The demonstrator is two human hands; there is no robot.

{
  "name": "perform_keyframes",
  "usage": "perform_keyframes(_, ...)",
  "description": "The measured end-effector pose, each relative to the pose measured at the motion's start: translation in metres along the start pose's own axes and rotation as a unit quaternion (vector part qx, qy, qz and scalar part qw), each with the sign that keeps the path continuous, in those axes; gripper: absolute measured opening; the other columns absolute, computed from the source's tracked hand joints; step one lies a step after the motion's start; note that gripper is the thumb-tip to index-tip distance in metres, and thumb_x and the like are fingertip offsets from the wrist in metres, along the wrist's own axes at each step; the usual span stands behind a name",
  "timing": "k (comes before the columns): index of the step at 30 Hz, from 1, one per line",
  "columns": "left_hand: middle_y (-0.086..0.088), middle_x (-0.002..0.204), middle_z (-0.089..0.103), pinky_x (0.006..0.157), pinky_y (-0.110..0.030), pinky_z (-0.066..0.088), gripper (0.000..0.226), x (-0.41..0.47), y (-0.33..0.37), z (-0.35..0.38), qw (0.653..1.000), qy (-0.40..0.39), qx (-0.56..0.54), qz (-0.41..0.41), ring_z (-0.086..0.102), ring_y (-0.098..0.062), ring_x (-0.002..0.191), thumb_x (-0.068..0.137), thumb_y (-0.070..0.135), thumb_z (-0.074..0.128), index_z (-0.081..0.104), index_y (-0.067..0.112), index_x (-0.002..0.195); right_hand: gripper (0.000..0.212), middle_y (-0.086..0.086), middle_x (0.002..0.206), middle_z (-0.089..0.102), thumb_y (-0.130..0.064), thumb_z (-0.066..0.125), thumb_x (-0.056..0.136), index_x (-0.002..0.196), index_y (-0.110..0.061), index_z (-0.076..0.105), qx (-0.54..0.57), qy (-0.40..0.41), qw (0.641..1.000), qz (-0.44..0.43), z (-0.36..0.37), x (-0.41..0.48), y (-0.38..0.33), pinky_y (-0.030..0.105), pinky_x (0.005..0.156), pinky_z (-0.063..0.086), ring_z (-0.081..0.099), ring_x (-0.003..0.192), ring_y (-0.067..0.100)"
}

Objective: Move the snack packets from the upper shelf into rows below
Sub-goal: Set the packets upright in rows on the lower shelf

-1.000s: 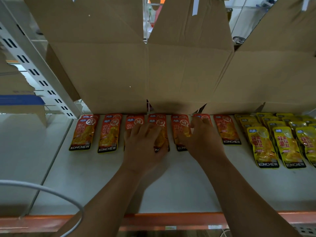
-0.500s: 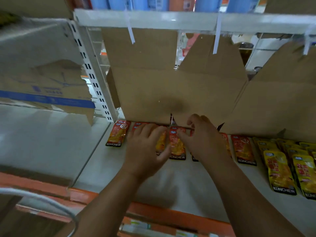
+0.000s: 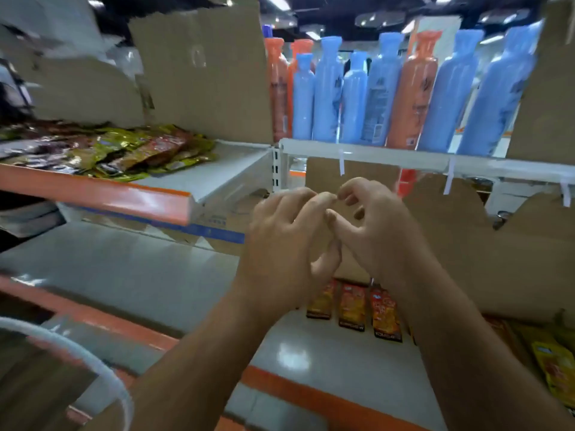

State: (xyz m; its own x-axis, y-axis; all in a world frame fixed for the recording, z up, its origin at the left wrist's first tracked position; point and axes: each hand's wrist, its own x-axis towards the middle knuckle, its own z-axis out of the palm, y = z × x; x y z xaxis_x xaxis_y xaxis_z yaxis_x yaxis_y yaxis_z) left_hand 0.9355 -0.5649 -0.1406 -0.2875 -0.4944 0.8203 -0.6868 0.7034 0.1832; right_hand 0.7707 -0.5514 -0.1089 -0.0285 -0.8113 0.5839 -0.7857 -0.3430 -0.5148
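1. Head view, hands. The left hand and the right hand are raised together at the centre of the frame, with their fingertips touching or nearly so. The fingers of both are loosely curled. Nothing shows in either palm, so both are judged empty and released.

2. Head view, source. A heap of loose foil snack packets in yellow-green, red and brown lies at ten o'clock on the grey upper shelf with the orange front lip. Blur hides the count and the print.

3. Head view, destination. At five o'clock, on the white lower shelf, a row of flat orange-red packets lies side by side, tops against the brown cardboard divider. The right forearm covers part of that row. Yellow packets lie at four o'clock, cut off by the frame edge.

4. Head view, surroundings. Tall blue and orange plastic bottles stand at one o'clock. A white cable loop hangs at eight o'clock.

5. Step in hand, as judged. This looks like the interval between placements: a row is laid below, stock remains above, and neither hand carries anything.

6. Next move, as judged. It calls for a reach toward ten o'clock, well apart from where the hands are now. The packets overlap and look slippery, so a firm pinch on one or a few is advised, lest neighbours slide over the lip. Each should then be laid flat beside the row, facing the same way.
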Motion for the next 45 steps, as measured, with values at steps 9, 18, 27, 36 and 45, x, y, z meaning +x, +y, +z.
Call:
perform_keyframes(9, 0.003, 0.136, 0.058, 0.106, -0.041, 0.038, 0.063, -0.006, -0.103, -0.215, 0.989, -0.013, 0.139, -0.05, 0.051, -0.024, 0.124, 0.083, 0.055, 0.052, 0.055, 0.029, 0.141, 0.022, -0.008, 0.104, 0.056, -0.044, 0.067, 0.088, 0.101, -0.031, 0.055, -0.003, 0.006, 0.996, -0.091, 0.047, 0.029, -0.175, 0.033, 0.076, 0.044, 0.056, 0.09, 0.015)
perform_keyframes(18, 0.01, 0.141, 0.057, 0.105, -0.036, 0.038, 0.054, -0.023, -0.205, -0.39, 0.971, -0.066, 0.176, -0.149, 0.049, -0.017, 0.131, 0.092, 0.053, 0.061, 0.052, 0.036, 0.143, 0.031, -0.005, 0.11, 0.056, -0.048, 0.069, 0.088, 0.111, -0.028, 0.062, -0.019, -0.03, 0.986, -0.16, 0.101, 0.078, -0.32, 0.035, 0.08, 0.048, 0.056, 0.098, 0.02)
perform_keyframes(27, 0.011, 0.129, 0.06, 0.099, -0.042, 0.046, 0.042, -0.031, -0.308, -0.44, 0.951, -0.051, 0.136, -0.274, 0.055, -0.015, 0.12, 0.095, 0.047, 0.064, 0.056, 0.045, 0.136, 0.024, -0.003, 0.102, 0.061, -0.046, 0.064, 0.087, 0.104, -0.029, 0.062, -0.046, -0.078, 0.983, -0.162, 0.161, 0.145, -0.402, 0.037, 0.08, 0.056, 0.061, 0.087, 0.02)
perform_keyframes(36, 0.013, 0.121, 0.061, 0.09, -0.038, 0.048, 0.039, 0.004, -0.431, -0.433, 0.932, -0.097, 0.147, -0.316, 0.058, -0.014, 0.111, 0.094, 0.046, 0.067, 0.061, 0.04, 0.132, 0.023, -0.001, 0.105, 0.063, -0.044, 0.062, 0.093, 0.105, -0.025, 0.06, -0.148, -0.21, 0.95, -0.18, 0.26, 0.235, -0.44, 0.031, 0.063, 0.041, 0.058, 0.086, 0.017)
perform_keyframes(45, 0.017, 0.11, 0.063, 0.082, -0.032, 0.048, 0.031, 0.044, -0.546, -0.431, 0.916, -0.147, 0.138, -0.348, 0.061, -0.007, 0.105, 0.094, 0.041, 0.065, 0.064, 0.039, 0.125, 0.048, 0.005, 0.134, 0.056, -0.047, 0.057, 0.098, 0.139, -0.021, 0.054, -0.228, -0.293, 0.91, -0.183, 0.351, 0.316, -0.484, 0.042, 0.093, 0.05, 0.057, 0.115, 0.028)
